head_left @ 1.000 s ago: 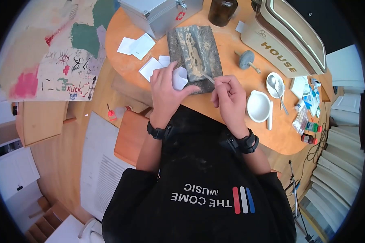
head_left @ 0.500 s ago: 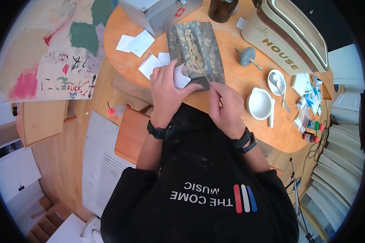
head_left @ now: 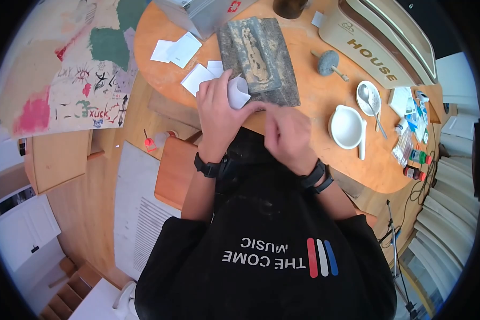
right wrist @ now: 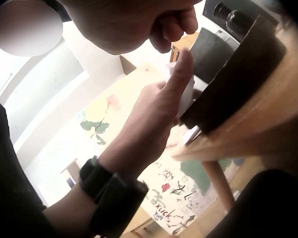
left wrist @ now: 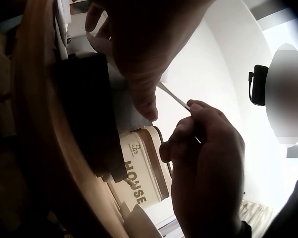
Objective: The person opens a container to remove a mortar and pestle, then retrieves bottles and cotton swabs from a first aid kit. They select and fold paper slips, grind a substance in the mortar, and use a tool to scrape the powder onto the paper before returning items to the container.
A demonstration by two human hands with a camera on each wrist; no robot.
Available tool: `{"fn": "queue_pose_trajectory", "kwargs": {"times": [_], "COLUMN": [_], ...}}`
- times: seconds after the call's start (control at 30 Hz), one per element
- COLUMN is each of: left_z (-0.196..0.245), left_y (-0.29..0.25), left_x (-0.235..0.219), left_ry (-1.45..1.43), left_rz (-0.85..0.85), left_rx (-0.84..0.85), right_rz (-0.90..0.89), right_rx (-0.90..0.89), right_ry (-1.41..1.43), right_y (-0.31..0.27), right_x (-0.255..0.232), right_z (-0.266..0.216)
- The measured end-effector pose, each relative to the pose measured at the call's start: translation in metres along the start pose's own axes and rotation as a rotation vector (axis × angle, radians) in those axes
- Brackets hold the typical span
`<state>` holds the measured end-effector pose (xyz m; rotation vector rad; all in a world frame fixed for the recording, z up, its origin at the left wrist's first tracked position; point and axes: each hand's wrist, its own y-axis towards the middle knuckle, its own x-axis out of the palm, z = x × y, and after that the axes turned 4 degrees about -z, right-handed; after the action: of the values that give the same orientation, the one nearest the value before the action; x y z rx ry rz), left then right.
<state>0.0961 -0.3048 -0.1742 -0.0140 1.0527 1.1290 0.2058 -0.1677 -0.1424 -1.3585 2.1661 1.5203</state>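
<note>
My left hand [head_left: 218,109] holds a curled white paper [head_left: 239,96] between thumb and fingers, at the near left corner of a dark stone slab [head_left: 289,88]. On that slab lies a grey block [head_left: 270,66] with a shallow hollow, smeared with tan paste or powder. My right hand [head_left: 290,133] pinches a thin metal spatula [left wrist: 174,95], which the head view hides. In the left wrist view the spatula's far end points up toward the left hand and the paper. The right hand's fingers are blurred in the head view, close beside the left thumb.
White paper squares [head_left: 184,50] lie left of the slab. A silver case [head_left: 197,18], brown jar [head_left: 289,7] and cream box [head_left: 373,50] stand behind. To the right are a stone wheel [head_left: 328,63], white mortar [head_left: 345,128], pestle [head_left: 362,144], and spoon [head_left: 372,101] on a dish.
The right hand has drawn the spatula from the block's near end toward me and turned over beside the left thumb. The left hand keeps its hold on the paper.
</note>
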Motion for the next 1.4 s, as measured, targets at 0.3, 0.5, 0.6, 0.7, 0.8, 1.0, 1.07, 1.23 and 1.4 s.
{"fn": "queue_pose_trajectory", "kwargs": {"times": [0.3,0.5,0.6,0.7,0.8,1.0,1.07,1.23,1.4], "left_z": [-0.001,0.007,0.008,0.006,0.004,0.005,0.004,0.002,-0.001], "left_y": [0.003,0.009,0.011,0.010,0.009,0.009,0.007,0.008,0.011], "left_x": [-0.001,-0.007,-0.008,-0.005,-0.007,-0.009,-0.011,-0.008,-0.012], "left_ry": [0.014,-0.046,-0.049,-0.056,-0.084,-0.106,-0.115,-0.123,-0.120], "left_rz": [-0.034,-0.046,-0.039,-0.030,-0.004,-0.014,-0.023,-0.033,-0.045], "left_rx": [-0.037,-0.084,-0.091,-0.089,-0.103,-0.098,-0.103,-0.077,-0.078], "right_rz": [-0.073,-0.100,-0.226,-0.387,-0.388,-0.308,-0.433,-0.277,-0.488], "right_rx": [-0.045,-0.066,-0.124,-0.134,0.030,-0.193,-0.137,-0.234,-0.257], "right_ry": [-0.025,-0.179,-0.227,-0.052,0.177,-0.042,0.032,-0.148,-0.133], "right_y": [0.006,0.045,0.082,0.089,0.088,0.123,0.101,0.121,0.111], "right_x": [0.001,-0.022,-0.023,-0.028,-0.045,-0.014,-0.030,-0.033,-0.054], "right_z": [0.008,0.035,0.053,0.050,0.039,0.064,0.050,0.056,0.045]}}
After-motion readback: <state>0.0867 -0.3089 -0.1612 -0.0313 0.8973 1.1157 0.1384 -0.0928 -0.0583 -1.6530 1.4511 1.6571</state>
